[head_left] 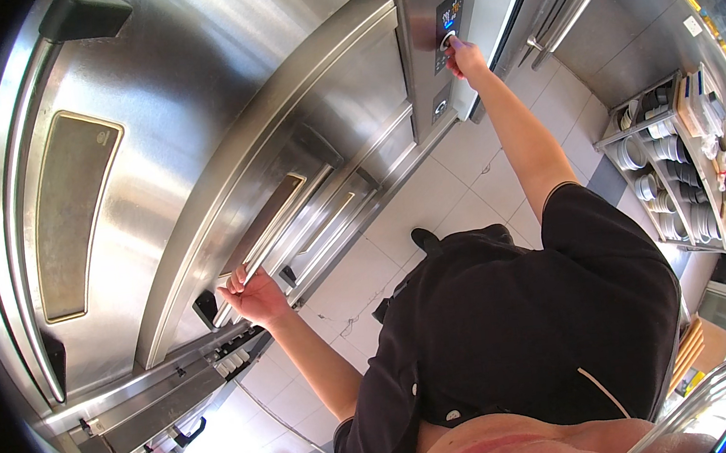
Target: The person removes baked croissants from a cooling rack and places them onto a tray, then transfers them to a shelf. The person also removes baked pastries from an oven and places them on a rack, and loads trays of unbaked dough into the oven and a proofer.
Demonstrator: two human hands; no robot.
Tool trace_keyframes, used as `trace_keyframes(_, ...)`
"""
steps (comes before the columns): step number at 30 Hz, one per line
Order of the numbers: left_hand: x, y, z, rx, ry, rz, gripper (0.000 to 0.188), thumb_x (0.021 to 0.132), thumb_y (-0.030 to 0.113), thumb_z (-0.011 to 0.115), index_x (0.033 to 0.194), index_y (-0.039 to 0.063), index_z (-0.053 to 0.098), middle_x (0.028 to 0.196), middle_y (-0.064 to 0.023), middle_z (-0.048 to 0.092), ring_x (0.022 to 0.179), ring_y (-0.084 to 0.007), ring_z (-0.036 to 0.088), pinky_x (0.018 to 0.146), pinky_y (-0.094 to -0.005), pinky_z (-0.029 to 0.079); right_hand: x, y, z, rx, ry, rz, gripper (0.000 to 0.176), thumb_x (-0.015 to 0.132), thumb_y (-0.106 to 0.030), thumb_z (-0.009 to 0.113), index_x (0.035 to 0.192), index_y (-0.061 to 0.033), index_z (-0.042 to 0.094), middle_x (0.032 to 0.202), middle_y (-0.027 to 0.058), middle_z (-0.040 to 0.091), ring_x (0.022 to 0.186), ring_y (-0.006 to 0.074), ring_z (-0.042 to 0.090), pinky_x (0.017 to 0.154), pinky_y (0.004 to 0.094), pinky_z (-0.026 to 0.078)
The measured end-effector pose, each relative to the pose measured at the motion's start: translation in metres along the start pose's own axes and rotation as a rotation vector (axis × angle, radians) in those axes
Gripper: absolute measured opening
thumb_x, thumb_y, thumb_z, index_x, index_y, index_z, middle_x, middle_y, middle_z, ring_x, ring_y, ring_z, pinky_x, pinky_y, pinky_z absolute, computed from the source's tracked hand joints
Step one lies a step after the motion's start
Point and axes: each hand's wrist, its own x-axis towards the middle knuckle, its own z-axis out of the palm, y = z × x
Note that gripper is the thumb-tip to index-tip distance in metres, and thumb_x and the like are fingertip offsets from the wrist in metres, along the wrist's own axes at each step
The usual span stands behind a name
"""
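A stainless steel deck oven (348, 77) with stacked doors fills the view before me. My left hand (259, 297) has its fingers wrapped around the lower end of a metal bar handle (299, 210) on a middle door. Beside that handle is a narrow dark window (264, 219). With my right arm stretched out, my right hand (467, 60) grips a round control knob (447, 38) on the oven's side column. The lit control panel (454, 7) around it shows a blue display. My fingers partly cover the knob.
The large upper door has its own window (83, 214) and a long handle (28, 258). A metal rack (684, 163) with stacked round pans stands at right. Another door with a bar handle (577, 3) is beyond the column. Below lies a tiled floor (463, 177); a hose (283, 417) hangs at lower left.
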Motion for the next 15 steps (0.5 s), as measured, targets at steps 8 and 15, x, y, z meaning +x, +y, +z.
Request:
trace_keyframes(8,-0.0001,-0.0020,0.0007,0.000,0.013,0.013,0.045,0.111,0.042,0.045,0.076,0.015,0.051,0.074,0.0024,0.048,0.085,-0.0182,0.051,0.079,-0.0378,0.038,0.0012,0.0006,0.0007,0.138,0.006,0.118,0.046,0.106,-0.049,0.050,0.083,-0.0111,0.062,0.063,0.0022,0.060,0.049,0.0143,0.052,0.045,0.0306,0.039)
trace_keyframes(15,0.0003,-0.0024,0.0015,0.019,-0.028,-0.002,0.047,0.111,0.043,0.045,0.074,0.015,0.050,0.074,0.0025,0.047,0.085,-0.0185,0.050,0.077,-0.0385,0.039,0.0052,0.0020,-0.0004,0.263,-0.037,0.163,0.046,0.107,-0.048,0.049,0.080,-0.0116,0.059,0.062,0.0032,0.059,0.048,0.0155,0.051,0.044,0.0320,0.037)
